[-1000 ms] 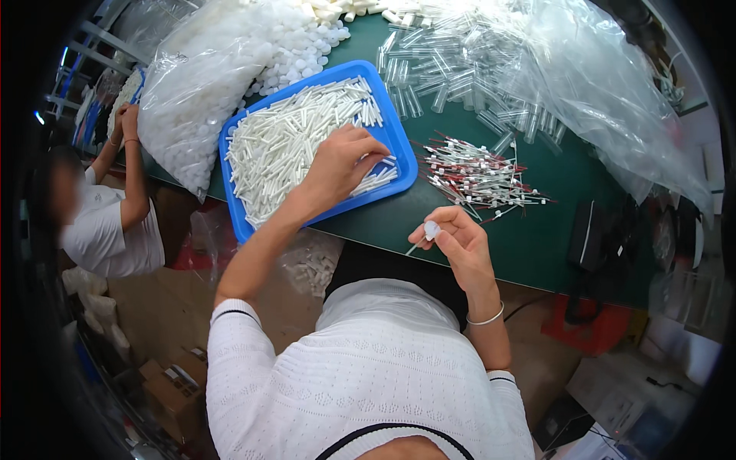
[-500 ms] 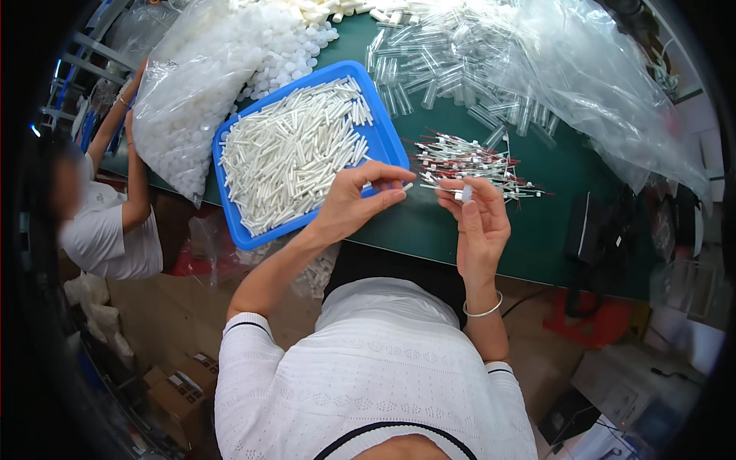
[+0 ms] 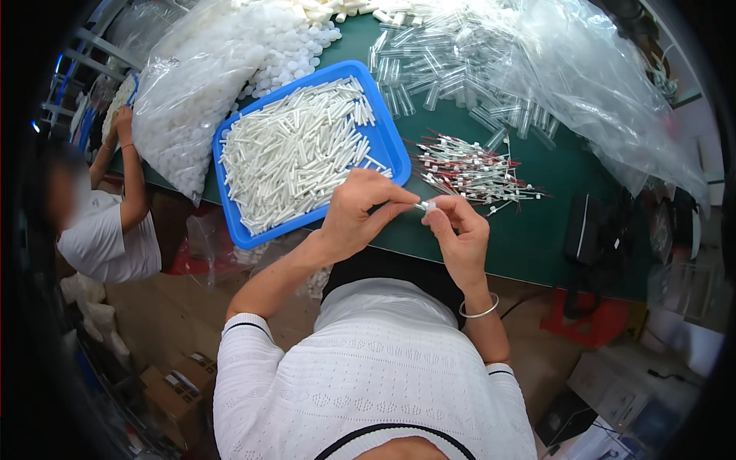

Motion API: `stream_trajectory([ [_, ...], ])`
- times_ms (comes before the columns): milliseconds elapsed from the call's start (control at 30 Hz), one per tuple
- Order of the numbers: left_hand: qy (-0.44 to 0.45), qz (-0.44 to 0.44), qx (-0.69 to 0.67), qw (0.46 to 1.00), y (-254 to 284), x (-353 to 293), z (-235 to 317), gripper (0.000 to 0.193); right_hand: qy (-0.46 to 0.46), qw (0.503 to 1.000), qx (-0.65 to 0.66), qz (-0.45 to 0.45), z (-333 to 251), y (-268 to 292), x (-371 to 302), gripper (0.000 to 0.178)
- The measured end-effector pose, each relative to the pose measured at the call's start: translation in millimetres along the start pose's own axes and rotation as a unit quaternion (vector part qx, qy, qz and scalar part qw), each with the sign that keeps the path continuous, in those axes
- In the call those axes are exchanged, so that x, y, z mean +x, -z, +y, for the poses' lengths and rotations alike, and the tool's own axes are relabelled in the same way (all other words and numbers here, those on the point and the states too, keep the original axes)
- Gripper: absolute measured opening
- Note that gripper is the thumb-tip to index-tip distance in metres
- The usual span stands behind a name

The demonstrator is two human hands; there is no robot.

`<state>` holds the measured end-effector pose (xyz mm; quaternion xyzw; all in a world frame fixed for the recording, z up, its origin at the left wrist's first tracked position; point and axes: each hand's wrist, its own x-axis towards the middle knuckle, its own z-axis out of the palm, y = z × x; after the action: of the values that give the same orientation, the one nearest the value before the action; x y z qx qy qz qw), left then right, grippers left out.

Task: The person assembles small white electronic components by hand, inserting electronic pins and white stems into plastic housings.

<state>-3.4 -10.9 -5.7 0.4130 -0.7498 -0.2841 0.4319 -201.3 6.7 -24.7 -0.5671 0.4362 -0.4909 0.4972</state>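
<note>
In front of my body, above the table's near edge, my two hands meet fingertip to fingertip. My left hand (image 3: pixel 355 213) pinches a short white rod (image 3: pixel 421 205), most of it hidden by the fingers. A small translucent white cap (image 3: pixel 431 206) is pinched in my right hand (image 3: pixel 464 239), right against the rod's end; whether the rod is inside it I cannot tell. Just left of my hands, a blue tray (image 3: pixel 393 146) holds a heap of similar white rods (image 3: pixel 295 153). Beyond my right hand lies a pile of white pieces with red wires (image 3: pixel 475 167).
Clear plastic tubes (image 3: pixel 437 73) spread across the back of the green table (image 3: pixel 537 230), beside a large clear bag (image 3: pixel 590 84). A bag of white caps (image 3: pixel 192 100) stands far left, near another person (image 3: pixel 107 222). A black box (image 3: pixel 584 228) sits at right.
My hands have come together: the right moved left and slightly down, the left slightly right. Rod and cap, apart before, now meet. The other person's arms shifted.
</note>
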Motion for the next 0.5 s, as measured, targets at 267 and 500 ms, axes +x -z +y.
stream_trajectory([
  [267, 0.017, -0.1, -0.031, 0.994, 6.1, -1.9, 6.8, 0.01, -0.083, 0.986, 0.125, -0.071, -5.5, 0.4, 3.1, 0.014],
  [500, -0.023, -0.212, -0.066, 0.975, 11.3, 29.9, -3.6, 0.028, -0.165, 0.967, 0.133, -0.143, 4.1, 23.9, 10.1, 0.019],
])
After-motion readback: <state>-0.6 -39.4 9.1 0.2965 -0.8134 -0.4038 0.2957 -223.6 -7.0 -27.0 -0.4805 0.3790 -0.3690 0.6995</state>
